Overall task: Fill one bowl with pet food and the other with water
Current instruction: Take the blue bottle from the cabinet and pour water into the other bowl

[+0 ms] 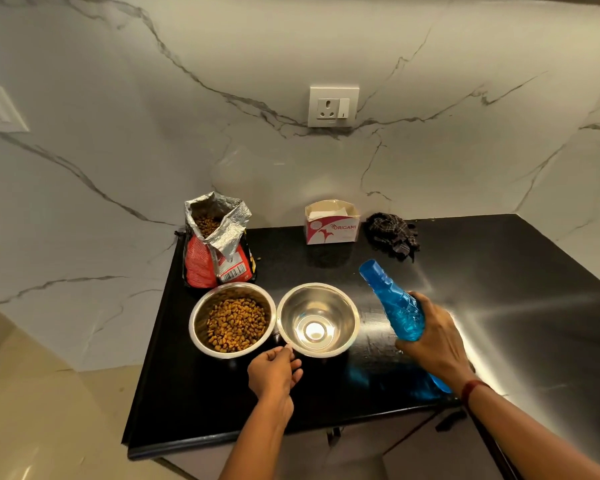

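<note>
Two steel bowls stand side by side on the black counter (499, 323). The left bowl (201, 306) holds brown pet food kibble (236, 323). The right bowl (317, 318) is empty and shiny inside. My left hand (274, 372) pinches the near rim of the right bowl. My right hand (433, 341) grips a blue plastic bottle (392, 299), tilted with its capped top pointing up and left, to the right of the empty bowl. An open red pet food bag (215, 251) with a silver lining stands behind the left bowl.
A white and red tissue box (331, 225) and a crumpled dark checked cloth (392, 233) sit at the back by the marble wall. A wall socket (333, 107) is above them. The counter's left and front edges drop off beside the bowls.
</note>
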